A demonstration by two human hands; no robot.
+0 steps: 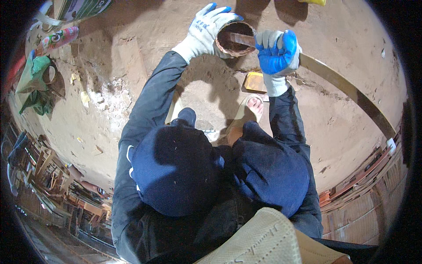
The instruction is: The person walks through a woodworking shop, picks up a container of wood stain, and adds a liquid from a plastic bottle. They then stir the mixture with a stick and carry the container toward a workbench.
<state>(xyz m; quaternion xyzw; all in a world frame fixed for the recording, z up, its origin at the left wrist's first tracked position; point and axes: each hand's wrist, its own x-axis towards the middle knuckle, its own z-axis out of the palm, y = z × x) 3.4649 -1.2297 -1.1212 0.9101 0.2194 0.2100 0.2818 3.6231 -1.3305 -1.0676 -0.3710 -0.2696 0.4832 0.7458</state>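
While the left hand (206,35), its glove (193,43) bearing blue lettering (201,25), curls partway around a hollow brown cylinder (238,53) beyond the feet (255,105), the right hand (279,52) clenches a flat bar (349,88) ending within its mouth; a printed pink can (60,38) lies toward the floor's (334,132) far-left corner.

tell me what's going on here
A person in blue-and-white gloves holds a round, hollow brown piece in the left hand. The right hand is closed around a long flat strip, its end at the piece's opening; how deep it goes is unclear. A yellow block lies on the ground near the right foot.
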